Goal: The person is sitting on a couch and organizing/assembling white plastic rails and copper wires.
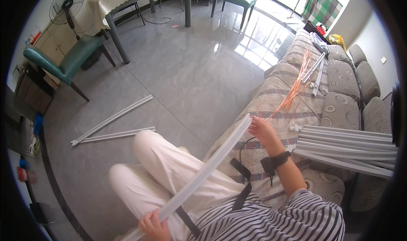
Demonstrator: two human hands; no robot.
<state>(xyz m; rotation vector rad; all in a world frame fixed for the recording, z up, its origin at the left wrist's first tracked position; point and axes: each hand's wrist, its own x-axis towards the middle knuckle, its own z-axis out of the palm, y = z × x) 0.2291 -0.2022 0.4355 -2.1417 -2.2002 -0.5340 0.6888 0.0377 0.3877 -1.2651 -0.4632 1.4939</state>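
A long white channel-shaped rail (203,173) lies slantwise over my lap, its far end raised to the right. Near its lower end, my left hand (154,226) is wrapped round it. My right hand (262,130) has its fingers closed at the upper end. Just beyond that hand, a loose bundle of thin copper-coloured strands (294,90) is spread along the sofa cover. Whether a strand is between my right fingers is too small to tell. A black strap with a small box (271,164) is on my right wrist.
Several white rails (343,145) are stacked on the sofa at my right. More short rails (313,69) lie farther along the striped sofa cover (271,88). Two joined rails (114,118) form a V on the tiled floor. A green chair (76,61) stands by the table (123,1).
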